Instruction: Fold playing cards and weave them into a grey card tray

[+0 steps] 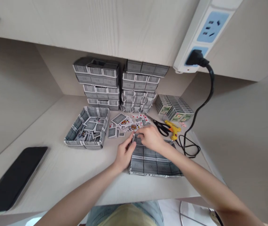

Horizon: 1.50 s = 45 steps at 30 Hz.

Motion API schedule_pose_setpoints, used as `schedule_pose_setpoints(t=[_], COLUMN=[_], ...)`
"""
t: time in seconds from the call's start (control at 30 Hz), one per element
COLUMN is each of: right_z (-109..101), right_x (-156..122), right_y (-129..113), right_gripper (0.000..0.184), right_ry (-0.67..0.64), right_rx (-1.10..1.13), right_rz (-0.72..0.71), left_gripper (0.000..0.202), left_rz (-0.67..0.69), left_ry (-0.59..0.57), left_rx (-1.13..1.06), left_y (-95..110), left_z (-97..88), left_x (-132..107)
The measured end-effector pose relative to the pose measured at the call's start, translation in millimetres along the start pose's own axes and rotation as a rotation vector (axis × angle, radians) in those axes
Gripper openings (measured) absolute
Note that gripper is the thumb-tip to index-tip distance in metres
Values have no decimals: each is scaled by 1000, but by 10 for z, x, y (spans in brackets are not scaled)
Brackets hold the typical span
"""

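Observation:
A shallow box made of grey-backed playing cards (149, 161) lies in front of me near the desk's front edge. My left hand (124, 153) grips its left wall near the far corner, thumb inside and fingers outside. Bent over the same far-left corner, my right hand (150, 137) pinches the rim with its fingertips; what exactly lies between them is hidden. Loose playing cards (122, 121), some face up, are spread just beyond my hands. Black-handled scissors (162, 127) and a yellow hot glue gun (175, 129) lie to the right of them.
A finished-looking card box (70, 135) holding cut card pieces stands left. Behind it rise two stacks of card boxes (101, 77). Packed card decks (175, 108) sit back right. A black phone (16, 179) lies left. A power strip (204, 37) hangs above, its black cable (212, 81) dropping down.

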State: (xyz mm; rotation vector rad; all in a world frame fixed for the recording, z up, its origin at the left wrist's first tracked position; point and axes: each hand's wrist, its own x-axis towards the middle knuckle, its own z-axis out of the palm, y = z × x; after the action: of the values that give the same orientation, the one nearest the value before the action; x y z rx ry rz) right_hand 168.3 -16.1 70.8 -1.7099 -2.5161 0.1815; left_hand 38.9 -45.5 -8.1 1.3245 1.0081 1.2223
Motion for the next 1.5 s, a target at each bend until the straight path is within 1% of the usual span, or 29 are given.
schedule_pose_setpoints(t=[0.1,0.2,0.33,0.47,0.5,0.57,0.63,0.7,0.9,1.1,1.27,1.5], right_z=[60,48,-93,-237,-257,-279,-287,-288,-234,-149,-74,40], right_x=[8,12,-7,0,10,36,60,74,71,108,139,122], right_y=[26,61,115,184,200,223,229,223,243,249,228,264], right_gripper=[22,20,20,22,23,23,21,19,17,15,13,11], right_ry=[37,23,-64,-149,-170,-204,-216,-212,-117,-16,87,199], right_rx=[71,139,178,189,200,214,202,176,197,269,338,391], right_rz=[-18,-55,-194,-337,-342,-303,-238,-210,-258,-234,-238,-271], left_gripper=[49,49,49,49,49,49,49,48,49,51,49,50], left_rz=[27,41,60,47,42,36,33,28,39,52,35,35], left_ry=[-57,-79,-90,-83,-81,-79,-83,-80,-96,-72,-53,-52], left_rx=[5,31,63,84,85,82,78,77,93,101,81,44], left_y=[-24,-51,-49,-29,-27,-25,-26,-31,-48,-60,-79,-93], left_z=[-3,-8,-10,-5,-3,-1,2,3,8,-26,-58,-50], left_x=[-4,4,13,11,10,8,6,6,23,64,82,81])
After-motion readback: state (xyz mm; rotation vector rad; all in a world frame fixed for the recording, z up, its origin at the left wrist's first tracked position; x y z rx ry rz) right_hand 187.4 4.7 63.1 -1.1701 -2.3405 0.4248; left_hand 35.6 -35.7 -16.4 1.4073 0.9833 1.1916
